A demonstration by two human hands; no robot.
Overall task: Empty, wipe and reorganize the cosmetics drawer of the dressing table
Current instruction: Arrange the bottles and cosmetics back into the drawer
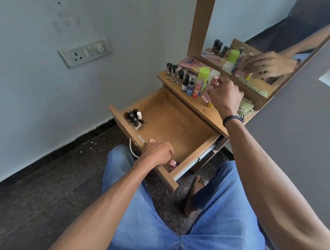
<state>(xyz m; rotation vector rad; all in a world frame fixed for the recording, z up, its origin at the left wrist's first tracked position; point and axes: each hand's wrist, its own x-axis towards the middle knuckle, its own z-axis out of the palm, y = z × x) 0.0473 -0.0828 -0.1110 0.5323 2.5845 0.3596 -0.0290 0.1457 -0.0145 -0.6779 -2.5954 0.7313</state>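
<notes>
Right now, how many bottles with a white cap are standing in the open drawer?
1. The white-capped bottle stands in the drawer's left corner, against its front panel, among black-capped bottles. The left hand covers part of the near corner, so another may be hidden.

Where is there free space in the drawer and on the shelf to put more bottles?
The drawer floor is bare between the nail polishes in its far corner and the left hand. The shelf is crowded around the right hand, which grips a pink-capped bottle.
</notes>
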